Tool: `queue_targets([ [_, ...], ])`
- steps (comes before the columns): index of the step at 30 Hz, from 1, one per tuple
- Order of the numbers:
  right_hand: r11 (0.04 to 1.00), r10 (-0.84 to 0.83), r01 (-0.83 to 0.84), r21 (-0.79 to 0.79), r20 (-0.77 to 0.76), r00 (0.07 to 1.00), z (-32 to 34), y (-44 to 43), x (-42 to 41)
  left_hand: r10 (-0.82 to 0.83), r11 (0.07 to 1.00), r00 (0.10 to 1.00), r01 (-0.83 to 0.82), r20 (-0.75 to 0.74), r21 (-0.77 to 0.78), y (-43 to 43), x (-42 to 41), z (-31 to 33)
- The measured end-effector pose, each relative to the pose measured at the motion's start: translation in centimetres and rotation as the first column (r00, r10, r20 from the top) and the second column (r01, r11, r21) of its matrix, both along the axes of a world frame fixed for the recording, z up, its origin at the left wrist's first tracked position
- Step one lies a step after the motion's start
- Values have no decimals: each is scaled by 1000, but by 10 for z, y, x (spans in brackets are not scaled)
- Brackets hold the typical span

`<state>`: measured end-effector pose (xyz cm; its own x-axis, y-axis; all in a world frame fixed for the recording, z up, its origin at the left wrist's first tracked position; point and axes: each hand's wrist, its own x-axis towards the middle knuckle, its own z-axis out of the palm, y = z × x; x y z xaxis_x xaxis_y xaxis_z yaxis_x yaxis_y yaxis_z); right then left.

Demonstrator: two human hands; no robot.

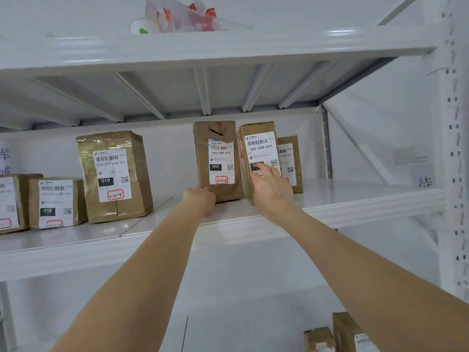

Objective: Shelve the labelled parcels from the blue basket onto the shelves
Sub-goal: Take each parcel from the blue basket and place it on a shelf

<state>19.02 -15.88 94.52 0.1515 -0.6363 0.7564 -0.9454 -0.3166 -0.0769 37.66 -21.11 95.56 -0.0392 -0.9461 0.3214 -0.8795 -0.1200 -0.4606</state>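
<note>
Two brown labelled parcels stand upright side by side on the middle white shelf [355, 199]. My left hand [200, 200] touches the bottom left corner of the parcel marked 3-2-6 [218, 158]. My right hand [272, 189] rests with fingers spread against the front label of the parcel to its right [258, 146], which reads 060-06B-A05. Whether either hand truly grips its parcel is unclear. The blue basket is out of view.
A smaller parcel [290, 161] stands behind on the right. A large parcel marked 3-2-4 [114, 176] and two low parcels [54, 201] sit further left. Plastic bags [182, 16] lie on the top shelf. More parcels [340, 334] are on the shelf below. A shelf upright [453, 148] rises at right.
</note>
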Motion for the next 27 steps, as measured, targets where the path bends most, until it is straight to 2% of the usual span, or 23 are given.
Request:
queue_targets([
  [5,994,-71,66,82,62,996,-1,1,-2,32,999,997,-32,-68,-2,2,-7,7],
  [8,990,-69,60,125,68,995,-3,1,-1,-29,997,994,21,-110,-73,8,-13,13],
  [12,995,-51,45,92,54,997,-2,4,-3,-110,983,973,77,-204,-166,26,-26,22],
  [20,996,91,-90,-16,93,991,-16,27,-29,-175,943,924,59,-340,-327,89,-81,12],
  [27,967,253,-248,-58,123,959,-55,63,-95,-284,852,887,60,-363,-521,152,-163,-40],
])
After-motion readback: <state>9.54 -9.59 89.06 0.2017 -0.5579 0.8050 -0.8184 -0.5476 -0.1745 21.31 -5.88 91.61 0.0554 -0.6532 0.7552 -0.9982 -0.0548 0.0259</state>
